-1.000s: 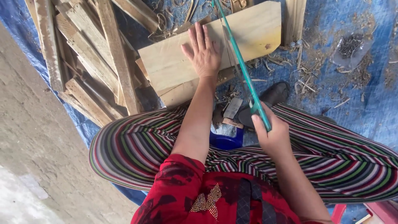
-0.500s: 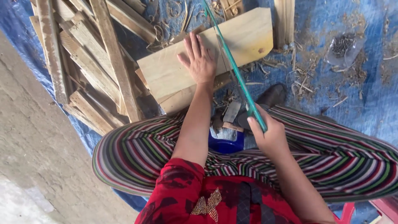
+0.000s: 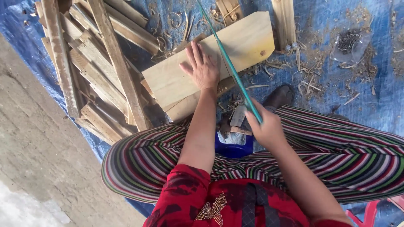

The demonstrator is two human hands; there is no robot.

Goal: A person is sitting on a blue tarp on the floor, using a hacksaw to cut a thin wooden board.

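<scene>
- Makeshift woodworking spot on the ground, outdoors or in an open yard; no bench in view.
- Blue tarp (image 3: 362, 101) spread as the work floor, with a bare concrete floor (image 3: 38, 159) along its left edge.
- Pale board (image 3: 248, 40) lies flat in the middle of the tarp.
- Left of the board: heap of rough wood slats (image 3: 101, 71), stacked crosswise.
- Around the board: curled wood shavings (image 3: 307, 84) and chips scattered on the tarp.
- Right of the board: small clear bag of nails (image 3: 349, 44).
- Below the board: blue stool (image 3: 233, 149) under the seated person.
</scene>
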